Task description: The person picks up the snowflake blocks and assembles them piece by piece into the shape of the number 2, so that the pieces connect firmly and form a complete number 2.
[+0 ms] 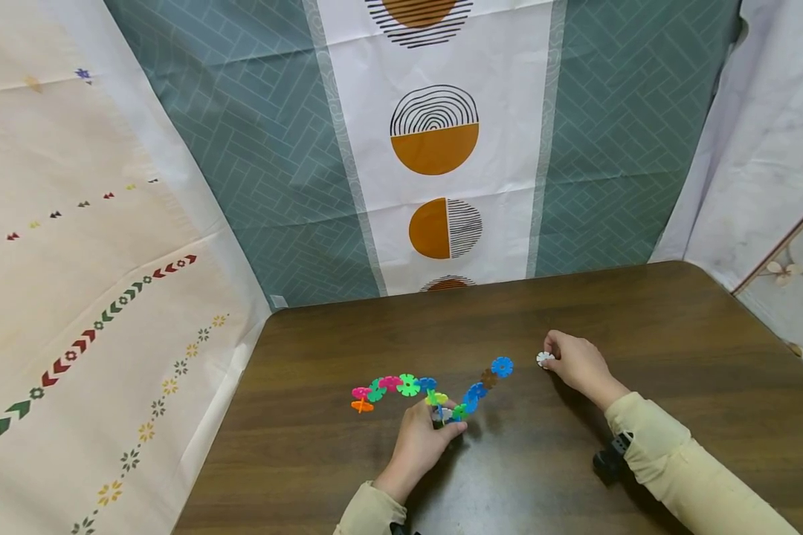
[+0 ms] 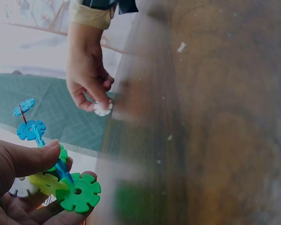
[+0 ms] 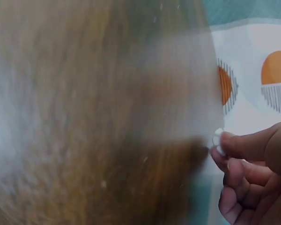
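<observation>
A chain of colourful notched plastic discs (image 1: 408,384) is joined edge to edge in pink, green, blue, yellow, white, brown and orange. My left hand (image 1: 418,440) grips it near its middle, thumb on one side and fingers on the other. In the left wrist view a green disc (image 2: 79,192) stands nearest the camera. Off to the right, my right hand (image 1: 578,365) pinches a single white notched disc (image 1: 545,360) between thumb and fingertips, apart from the chain. The right wrist view shows this white disc (image 3: 218,138) partly covered by the thumb.
Both hands are over a brown wooden table (image 1: 308,475). A green and white patterned cloth (image 1: 261,148) hangs behind its far edge. Light cloths hang at the left (image 1: 140,357) and the right (image 1: 769,148). A black strap device (image 1: 612,457) is on the right wrist.
</observation>
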Tool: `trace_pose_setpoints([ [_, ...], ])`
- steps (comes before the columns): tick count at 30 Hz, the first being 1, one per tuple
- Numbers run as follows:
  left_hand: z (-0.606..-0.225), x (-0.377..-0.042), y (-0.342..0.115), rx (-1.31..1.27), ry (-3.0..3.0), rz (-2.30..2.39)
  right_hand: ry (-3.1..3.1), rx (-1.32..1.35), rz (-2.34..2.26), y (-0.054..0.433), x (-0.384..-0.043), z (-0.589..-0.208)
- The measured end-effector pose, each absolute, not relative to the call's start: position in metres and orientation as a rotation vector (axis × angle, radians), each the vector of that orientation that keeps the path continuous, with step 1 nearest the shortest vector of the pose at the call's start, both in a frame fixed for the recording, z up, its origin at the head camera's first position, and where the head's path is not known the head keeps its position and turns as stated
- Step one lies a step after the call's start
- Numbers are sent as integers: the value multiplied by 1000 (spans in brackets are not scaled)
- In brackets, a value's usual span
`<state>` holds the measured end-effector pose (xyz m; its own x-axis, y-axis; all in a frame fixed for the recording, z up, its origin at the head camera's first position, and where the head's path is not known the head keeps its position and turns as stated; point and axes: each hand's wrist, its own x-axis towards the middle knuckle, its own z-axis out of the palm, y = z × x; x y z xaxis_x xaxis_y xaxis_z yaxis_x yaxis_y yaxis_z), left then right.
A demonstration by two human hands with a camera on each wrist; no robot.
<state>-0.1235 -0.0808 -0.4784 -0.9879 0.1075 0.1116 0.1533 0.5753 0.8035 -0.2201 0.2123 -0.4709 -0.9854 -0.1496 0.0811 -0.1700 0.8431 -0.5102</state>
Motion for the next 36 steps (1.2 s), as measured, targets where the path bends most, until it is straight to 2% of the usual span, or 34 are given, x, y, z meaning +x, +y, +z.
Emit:
trace_pose_setpoints([
  [17,-478,-123,-82,-242,-2732,-1428,-2656,392,1773,195,-186,-426],
  [24,-477,-122,-82,-223,-2746,-1412,-2617,459,1893,189,-174,-412],
  [36,-475,-121,-81,-244,-2744,-1421,-2644,467,1905,186,-172,-408],
])
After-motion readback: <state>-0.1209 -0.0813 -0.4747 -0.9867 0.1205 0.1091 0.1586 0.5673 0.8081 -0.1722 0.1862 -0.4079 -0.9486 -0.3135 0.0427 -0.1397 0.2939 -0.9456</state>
